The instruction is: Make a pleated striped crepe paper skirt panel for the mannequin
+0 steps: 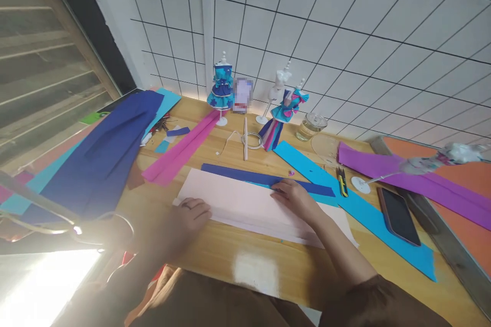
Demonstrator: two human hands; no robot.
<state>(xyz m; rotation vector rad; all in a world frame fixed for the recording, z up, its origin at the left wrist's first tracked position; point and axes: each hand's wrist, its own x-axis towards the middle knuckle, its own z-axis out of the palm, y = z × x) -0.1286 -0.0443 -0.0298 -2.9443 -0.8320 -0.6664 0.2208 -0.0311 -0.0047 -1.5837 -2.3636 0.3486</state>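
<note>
both hands flat on the pale pink sheet [245, 199] on the bench [230, 255]. left hand [190, 214] presses its near-left end, grip wide, holding nothing. right hand [293, 196] pins the far edge beside the dark blue strip [245, 174], fingers spread.

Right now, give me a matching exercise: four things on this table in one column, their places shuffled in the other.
Things:
1. phone
2. glass jar
3. pale pink sheet
4. magenta strip

Places:
A. under the left hand and right hand
B. on the cyan strip, far right
C. at the back, close to the tiled wall
D. slanting up to the blue-dressed mannequin

Pairs: 1-B, 2-C, 3-A, 4-D.
</note>
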